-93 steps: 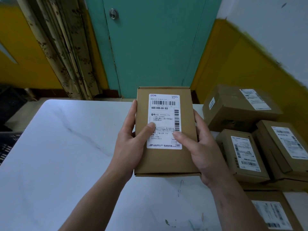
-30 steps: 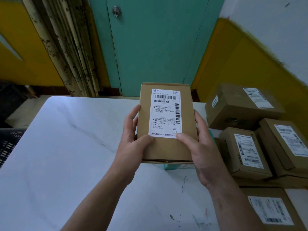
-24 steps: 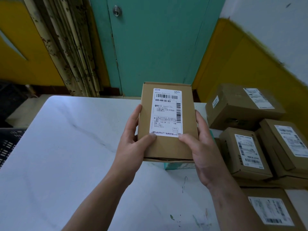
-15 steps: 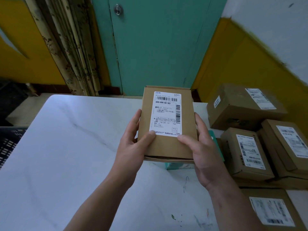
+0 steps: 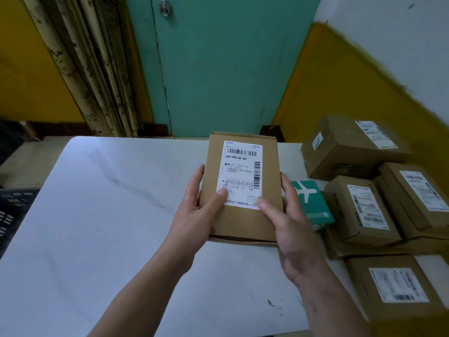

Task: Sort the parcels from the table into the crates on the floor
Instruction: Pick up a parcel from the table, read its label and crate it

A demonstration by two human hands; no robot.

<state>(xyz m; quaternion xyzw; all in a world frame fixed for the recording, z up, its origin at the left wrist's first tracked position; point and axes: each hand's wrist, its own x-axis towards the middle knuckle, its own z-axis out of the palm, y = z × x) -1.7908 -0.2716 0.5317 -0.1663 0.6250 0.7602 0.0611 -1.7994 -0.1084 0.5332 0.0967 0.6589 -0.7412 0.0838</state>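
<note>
A flat brown cardboard parcel (image 5: pixel 243 220) with a white shipping label faces me, held above the white marble table (image 5: pixel 97 227). My left hand (image 5: pixel 196 215) grips its left edge, thumb on the label's lower left corner. My right hand (image 5: pixel 289 229) grips the right edge, thumb at the label's lower right corner. A black crate (image 5: pixel 12 210) shows at the far left, below the table's edge.
Several brown labelled parcels (image 5: pixel 359 210) are stacked on the table's right side. A green box with a white aeroplane mark (image 5: pixel 313 205) lies beside them, just right of my right hand. A teal door and a curtain stand behind the table.
The held parcel has come down and slightly left, nearer the table top. The green box, mostly hidden behind it before, now shows to its right.
</note>
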